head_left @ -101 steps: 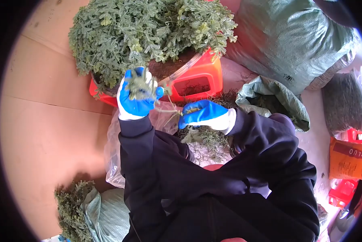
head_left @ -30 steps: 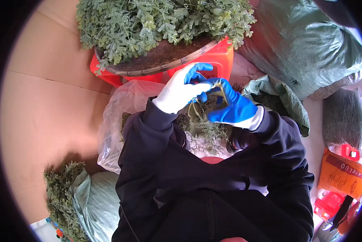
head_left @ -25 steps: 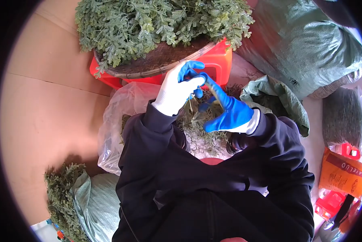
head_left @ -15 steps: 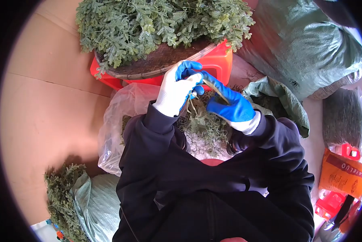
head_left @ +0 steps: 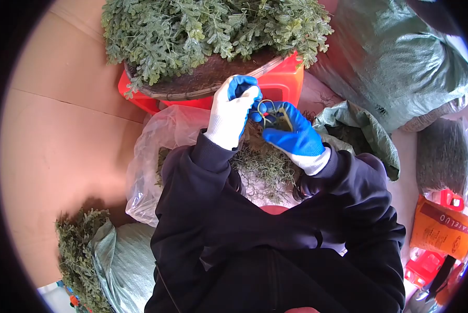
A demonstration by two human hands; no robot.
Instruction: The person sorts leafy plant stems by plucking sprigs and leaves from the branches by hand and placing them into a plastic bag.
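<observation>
My left hand (head_left: 235, 108), in a white glove with blue coating, has its fingers curled in a pinch around one end of a thin pale stem (head_left: 267, 102). The stem bends into a loop across the gap to my right hand (head_left: 295, 134). That hand, in a blue-coated glove, is curved with thumb and fingers around the stem's other part, which crosses its palm. What lies inside the left fingers is mostly hidden. Below both hands, a heap of loose green plant sprigs (head_left: 268, 164) lies between my feet.
Ahead, leafy green sprigs (head_left: 208, 31) pile on a woven tray (head_left: 192, 86) over a red plastic stool (head_left: 283, 86). A clear plastic bag (head_left: 145, 167) stands left. Green woven sacks (head_left: 395, 62) lie right, near an orange packet (head_left: 442, 227). Another sack (head_left: 127, 261) is at lower left.
My right hand has turned and cupped more, and the stem that was stretched along its fingers now bends in a loop. My left hand has shifted slightly right.
</observation>
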